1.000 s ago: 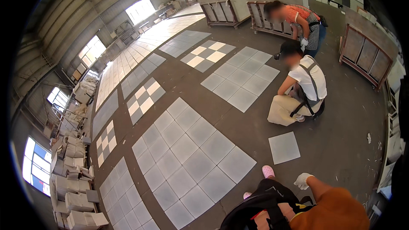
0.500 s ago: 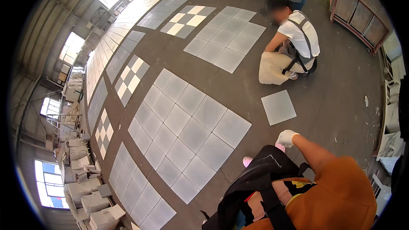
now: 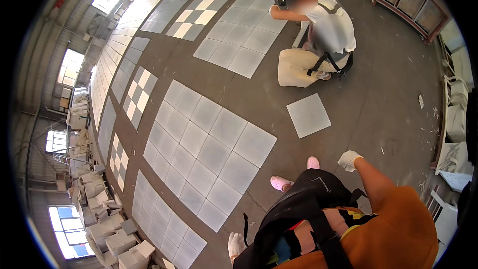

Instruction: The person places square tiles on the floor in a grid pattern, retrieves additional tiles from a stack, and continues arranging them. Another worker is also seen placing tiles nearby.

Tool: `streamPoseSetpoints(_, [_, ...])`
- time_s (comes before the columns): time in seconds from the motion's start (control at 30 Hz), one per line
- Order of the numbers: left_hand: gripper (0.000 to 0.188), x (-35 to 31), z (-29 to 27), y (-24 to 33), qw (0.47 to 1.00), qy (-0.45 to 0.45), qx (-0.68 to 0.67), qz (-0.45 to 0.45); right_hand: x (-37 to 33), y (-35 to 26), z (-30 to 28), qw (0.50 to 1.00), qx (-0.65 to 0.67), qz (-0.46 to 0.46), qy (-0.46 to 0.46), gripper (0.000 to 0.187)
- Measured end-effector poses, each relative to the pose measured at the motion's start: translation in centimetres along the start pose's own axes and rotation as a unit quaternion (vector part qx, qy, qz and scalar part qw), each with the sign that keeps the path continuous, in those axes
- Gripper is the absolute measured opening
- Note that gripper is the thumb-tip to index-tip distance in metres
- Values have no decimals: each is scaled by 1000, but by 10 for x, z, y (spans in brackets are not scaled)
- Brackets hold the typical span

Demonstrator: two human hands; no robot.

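Observation:
My right hand (image 3: 349,160), in a white glove, hangs beside my body with its fingers curled and nothing visible in them. The thing nearest to it is a single square grey tile (image 3: 308,115) lying apart on the floor just ahead. My left hand (image 3: 236,246), also white-gloved, shows at the lower edge, partly hidden by my dark apron. Its fingers look loosely stretched and hold nothing I can see. Ahead of it lies a large block of grey square tiles (image 3: 208,150), set edge to edge; neither hand touches it.
Ahead, a co-worker (image 3: 323,30) squats, holding an edge-on tile (image 3: 300,35) by another grey tile block (image 3: 239,37). Checkered panels (image 3: 137,97) and more tiles lie leftward. Stacked slabs (image 3: 119,239) line the left wall. A framed rack (image 3: 411,2) stands far right.
My left hand has come into view at the lower edge. My pink shoes show more fully. The co-worker now has an arm stretched left and a tile raised on edge. The view has shifted.

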State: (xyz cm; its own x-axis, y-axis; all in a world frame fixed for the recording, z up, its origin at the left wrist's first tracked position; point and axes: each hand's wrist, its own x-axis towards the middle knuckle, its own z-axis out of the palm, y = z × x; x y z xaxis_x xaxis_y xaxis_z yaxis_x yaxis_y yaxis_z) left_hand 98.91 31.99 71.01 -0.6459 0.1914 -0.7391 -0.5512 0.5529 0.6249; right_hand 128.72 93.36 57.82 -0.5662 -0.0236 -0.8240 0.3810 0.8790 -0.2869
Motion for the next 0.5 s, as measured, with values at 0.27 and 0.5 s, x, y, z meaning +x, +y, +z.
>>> streamPoseSetpoints(0.27, [67, 26, 56, 36, 992, -8, -115, -42, -54, 43, -13, 982, 119, 129, 63, 16])
streamPoseSetpoints(0.5, [9, 30, 81, 40, 959, -109, 209, 158, -80, 33, 2, 705, 643, 293, 67, 22])
